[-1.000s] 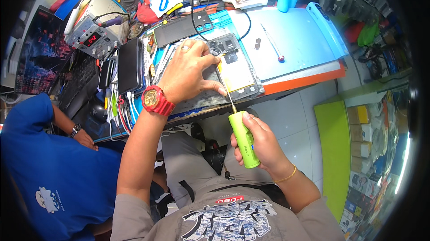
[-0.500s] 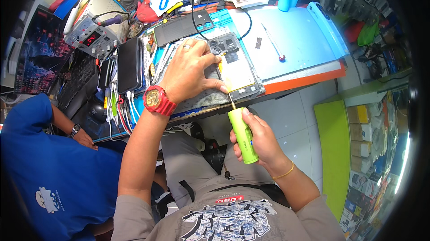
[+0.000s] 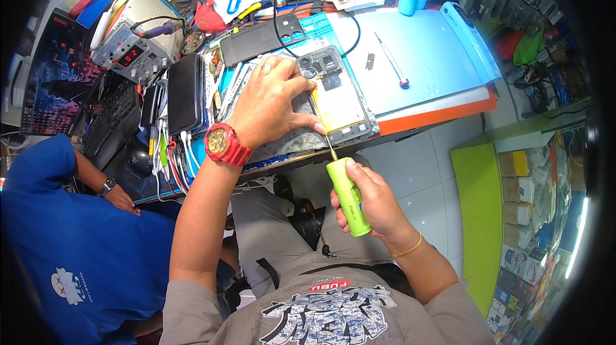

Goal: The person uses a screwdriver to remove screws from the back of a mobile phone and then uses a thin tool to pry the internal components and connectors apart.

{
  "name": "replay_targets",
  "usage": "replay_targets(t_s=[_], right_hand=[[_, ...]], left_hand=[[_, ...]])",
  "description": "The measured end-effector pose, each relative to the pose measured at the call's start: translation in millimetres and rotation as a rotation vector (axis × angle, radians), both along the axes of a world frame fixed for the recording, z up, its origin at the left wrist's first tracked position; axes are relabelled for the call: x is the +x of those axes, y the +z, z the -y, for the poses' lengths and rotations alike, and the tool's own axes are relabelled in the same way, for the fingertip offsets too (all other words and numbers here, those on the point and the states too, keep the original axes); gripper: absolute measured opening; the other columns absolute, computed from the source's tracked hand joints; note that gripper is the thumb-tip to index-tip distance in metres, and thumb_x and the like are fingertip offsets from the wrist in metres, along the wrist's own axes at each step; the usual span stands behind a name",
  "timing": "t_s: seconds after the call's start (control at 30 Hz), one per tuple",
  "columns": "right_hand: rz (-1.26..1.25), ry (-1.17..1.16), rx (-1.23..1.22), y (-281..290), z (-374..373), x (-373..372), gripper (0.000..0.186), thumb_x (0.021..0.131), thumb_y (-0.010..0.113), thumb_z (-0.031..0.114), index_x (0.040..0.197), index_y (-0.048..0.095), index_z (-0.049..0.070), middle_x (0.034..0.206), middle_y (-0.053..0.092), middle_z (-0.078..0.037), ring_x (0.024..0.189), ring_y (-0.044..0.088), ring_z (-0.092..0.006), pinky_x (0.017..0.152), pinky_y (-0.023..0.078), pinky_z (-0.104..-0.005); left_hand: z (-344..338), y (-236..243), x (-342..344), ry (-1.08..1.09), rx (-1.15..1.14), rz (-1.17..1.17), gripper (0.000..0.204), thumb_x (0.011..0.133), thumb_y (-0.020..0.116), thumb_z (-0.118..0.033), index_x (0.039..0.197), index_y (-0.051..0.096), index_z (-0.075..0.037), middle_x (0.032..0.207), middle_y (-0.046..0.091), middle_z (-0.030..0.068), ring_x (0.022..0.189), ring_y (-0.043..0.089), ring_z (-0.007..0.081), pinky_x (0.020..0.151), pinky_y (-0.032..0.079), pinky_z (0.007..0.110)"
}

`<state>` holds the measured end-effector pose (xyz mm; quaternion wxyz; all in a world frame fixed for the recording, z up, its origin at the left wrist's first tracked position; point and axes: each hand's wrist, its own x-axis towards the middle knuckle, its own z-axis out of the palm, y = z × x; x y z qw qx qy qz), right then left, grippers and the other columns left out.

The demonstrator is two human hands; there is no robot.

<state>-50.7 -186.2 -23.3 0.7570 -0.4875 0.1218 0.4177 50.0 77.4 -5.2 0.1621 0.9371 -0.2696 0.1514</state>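
Note:
An opened smartphone (image 3: 341, 99) lies at the bench's front edge, its battery and inner parts bare, with a yellow strip along its left side. Against that left side rests my left hand (image 3: 277, 98), fingers curled and thumb near the lower corner, gripping the phone; what lies under the fingertips is hidden. My right hand (image 3: 372, 199) is wrapped round a lime-green electric screwdriver (image 3: 350, 196). Its thin metal shaft points up to the phone's lower left corner, by my left thumb. Whether the tip sits in a screw cannot be made out.
Right of the phone, a blue mat (image 3: 423, 56) carries a thin screwdriver (image 3: 393, 61) and a small dark part (image 3: 370, 61). A dark phone (image 3: 185, 93), cables and a power supply (image 3: 135, 53) crowd the left. A person in a blue shirt (image 3: 77, 229) sits at my left.
The green screwdriver and my right hand have shifted very slightly down. My left hand stays on the phone, and the power supply's readout has changed.

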Motion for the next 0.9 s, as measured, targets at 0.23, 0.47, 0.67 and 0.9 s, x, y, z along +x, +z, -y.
replay_targets(t_s=[0.23,0.47,0.67,0.9], right_hand=[[0.025,0.005,-0.011,-3,-1,1,0.044,0.119,0.048,0.05,0.117,0.054,0.007,0.084,0.067,-0.011,0.054,0.067,-0.0188,0.044,0.056,-0.0333],[0.017,-0.006,-0.021,-2,-5,8,0.046,0.119,0.048,0.051,0.118,0.055,0.006,0.083,0.068,-0.011,0.053,0.067,-0.019,0.044,0.056,-0.0335],[-0.004,-0.019,0.008,-5,-10,17,0.047,0.119,0.048,0.051,0.119,0.056,0.005,0.083,0.068,-0.011,0.053,0.067,-0.0198,0.042,0.056,-0.0342],[0.137,-0.029,-0.058,-2,-12,2,0.043,0.12,0.046,0.048,0.119,0.054,0.006,0.084,0.067,-0.011,0.053,0.066,-0.0187,0.046,0.056,-0.0337]], left_hand=[[2,4,0,0.018,-0.008,-0.031,0.077,0.062,0.097,-0.06,0.115,0.085,-0.006,0.108,0.064,0.0111,0.112,0.06,0.0348,0.102,0.05,0.047],[2,5,0,0.016,-0.021,-0.049,0.076,0.062,0.098,-0.058,0.116,0.085,-0.007,0.108,0.064,0.0107,0.113,0.06,0.0349,0.102,0.05,0.047],[0,3,2,0.024,-0.01,-0.061,0.076,0.063,0.097,-0.06,0.115,0.085,-0.007,0.11,0.065,0.0115,0.114,0.06,0.0355,0.103,0.05,0.048],[-1,4,0,0.051,-0.016,-0.122,0.076,0.065,0.097,-0.062,0.114,0.084,-0.005,0.114,0.065,0.0132,0.118,0.06,0.0369,0.108,0.049,0.05]])
